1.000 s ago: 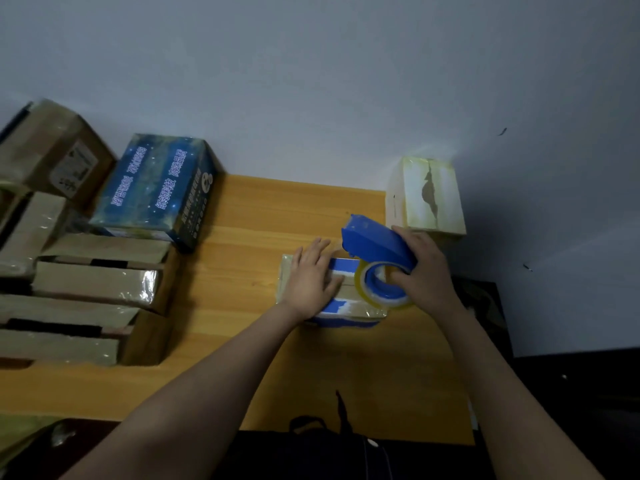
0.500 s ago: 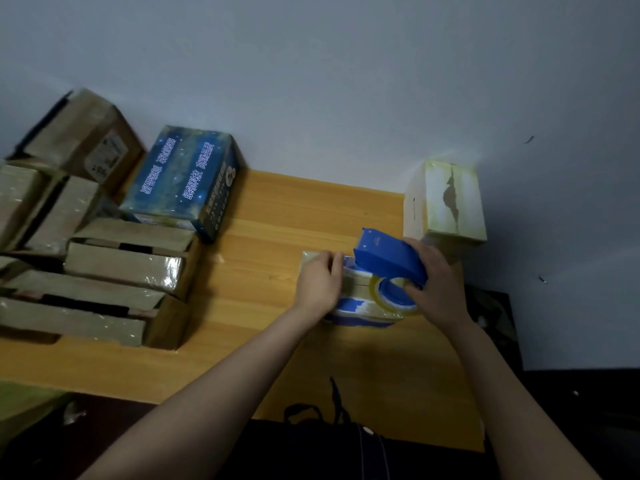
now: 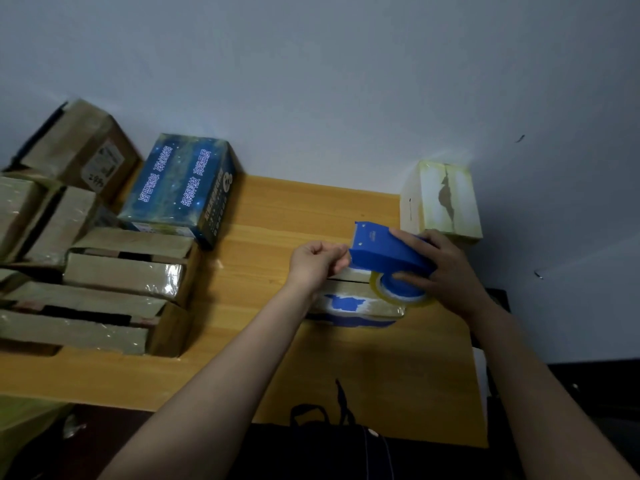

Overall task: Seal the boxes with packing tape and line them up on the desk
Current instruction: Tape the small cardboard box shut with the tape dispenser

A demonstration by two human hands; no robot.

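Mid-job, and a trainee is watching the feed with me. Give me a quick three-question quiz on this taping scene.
1. Short answer: which hand grips the blue tape dispenser?
2. Multiple choice: where does the small box under the dispenser lie? A on the desk; B on the starry blue box; C on the tissue box.
3. True or false: the left hand pinches at the dispenser's front edge.

Key: 1 the right hand; 2 A; 3 true.

Dim light here: a plain grey-blue wall [image 3: 346,81] with small dark marks, and the pale wooden bench [image 3: 294,209] butted right against it.
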